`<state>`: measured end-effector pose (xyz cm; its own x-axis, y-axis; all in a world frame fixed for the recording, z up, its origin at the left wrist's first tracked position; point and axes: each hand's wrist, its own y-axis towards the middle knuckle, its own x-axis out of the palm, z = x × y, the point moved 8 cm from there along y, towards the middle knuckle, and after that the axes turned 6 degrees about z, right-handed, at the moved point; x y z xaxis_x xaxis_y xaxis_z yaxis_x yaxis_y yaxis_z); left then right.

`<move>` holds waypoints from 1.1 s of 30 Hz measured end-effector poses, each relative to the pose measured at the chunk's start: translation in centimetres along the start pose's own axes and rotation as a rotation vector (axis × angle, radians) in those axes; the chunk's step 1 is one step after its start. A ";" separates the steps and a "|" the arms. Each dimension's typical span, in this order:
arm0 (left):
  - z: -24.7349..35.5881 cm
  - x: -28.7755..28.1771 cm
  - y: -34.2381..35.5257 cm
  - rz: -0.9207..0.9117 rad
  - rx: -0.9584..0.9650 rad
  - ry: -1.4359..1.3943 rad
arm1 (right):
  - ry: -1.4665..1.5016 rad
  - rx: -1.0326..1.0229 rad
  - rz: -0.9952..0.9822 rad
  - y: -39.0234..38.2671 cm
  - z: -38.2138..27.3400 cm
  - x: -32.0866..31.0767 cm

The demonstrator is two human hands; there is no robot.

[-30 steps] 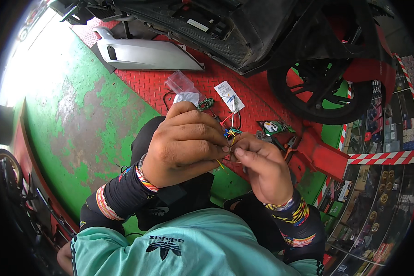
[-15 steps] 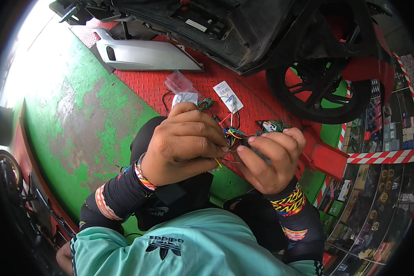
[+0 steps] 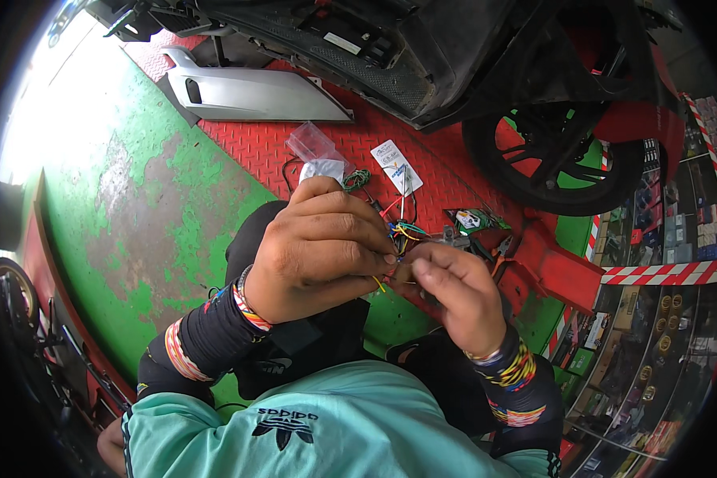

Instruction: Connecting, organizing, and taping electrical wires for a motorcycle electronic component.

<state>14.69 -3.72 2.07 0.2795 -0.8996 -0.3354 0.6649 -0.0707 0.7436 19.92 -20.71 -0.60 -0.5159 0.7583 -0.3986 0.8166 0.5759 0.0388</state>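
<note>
I see silver panel (image 3: 267, 95), upper left | black wheel (image 3: 476, 167), upper right | striped tape (image 3: 665, 273) among small goods (image 3: 666, 343), far right | worn green floor (image 3: 143, 207), left

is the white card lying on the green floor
No, the white card lies on the red textured platform, just beyond the coloured wires that the left hand pinches.

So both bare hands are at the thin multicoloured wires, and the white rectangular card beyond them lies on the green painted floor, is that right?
Not quite: the white rectangular card lies on the red tread-patterned platform, not on the green painted floor, as the head view shows. The left hand and right hand are at the thin multicoloured wires.
</note>
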 end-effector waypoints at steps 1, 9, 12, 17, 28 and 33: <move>0.0 0.0 0.0 -0.004 -0.001 -0.008 | -0.009 0.012 -0.024 -0.1 0.1 0.1; -0.3 0.4 -0.2 -0.022 -0.017 -0.031 | -0.718 -0.917 0.345 -2.2 -4.2 0.0; -0.1 0.4 0.1 -0.029 -0.012 -0.020 | -0.754 -0.901 0.328 -2.1 -4.4 0.4; -0.1 0.3 0.0 -0.001 0.000 -0.002 | 0.019 -0.113 0.066 -0.2 -0.6 0.5; -0.1 0.6 0.1 -0.036 -0.008 -0.023 | -0.568 -0.816 0.409 -2.2 -4.0 -1.1; 0.0 0.5 0.1 -0.036 -0.013 -0.020 | -0.707 -0.886 0.309 -2.2 -4.4 -0.1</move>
<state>14.90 -4.22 1.99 0.2416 -0.9051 -0.3499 0.6830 -0.0975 0.7239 17.08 -20.69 3.35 0.1590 0.7252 -0.6699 0.2727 0.6199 0.7358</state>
